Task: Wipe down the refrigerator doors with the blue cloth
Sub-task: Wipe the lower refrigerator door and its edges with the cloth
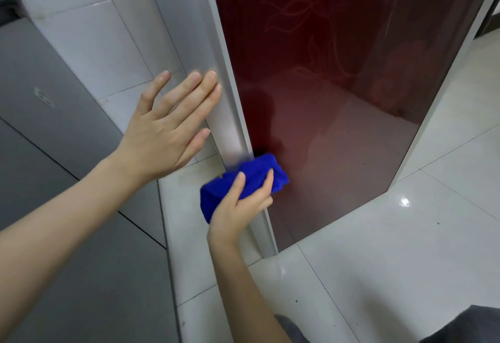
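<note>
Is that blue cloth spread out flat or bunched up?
Bunched up: the blue cloth is a thick wad, gripped by the right hand.

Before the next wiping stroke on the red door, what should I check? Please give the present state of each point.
1. The right hand grips the blue cloth: ok.
2. Cloth lies at the lower left edge of the red door: ok.
3. Cloth pressed flat on the door: cannot tell, blurred.
4. The left hand is open, fingers on the fridge's pale side panel: ok.
5. Door above the cloth free of obstacles: ok.

Head view, downward, near refrigerator door (pixel 338 126)
</note>
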